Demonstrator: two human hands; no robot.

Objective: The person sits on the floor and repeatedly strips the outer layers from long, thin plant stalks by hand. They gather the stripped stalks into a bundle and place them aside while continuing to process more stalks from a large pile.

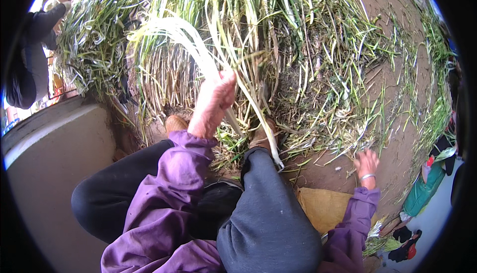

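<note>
My left hand (220, 90) is shut around a small bunch of long, leafy stalks (182, 27), like chives or young garlic. Their bright leaves arch to the upper left, and pale stem ends poke out below my fist. Just right of it, a long pale stalk (257, 105) slants from the heap down to beside my knee. My right hand (367, 163), with a bangle at the wrist, is low over the ground at the edge of loose trimmings (346, 139). Its fingers look apart, and I see nothing held in them.
A row of upright stalks (164, 75) stands before my shoes, beside a large heap of leaves (97, 38). At the left rises a low plastered wall (59, 135). A yellowish sack (324, 206) lies by my right leg. Dark-clothed people (33, 57) are at the left rim.
</note>
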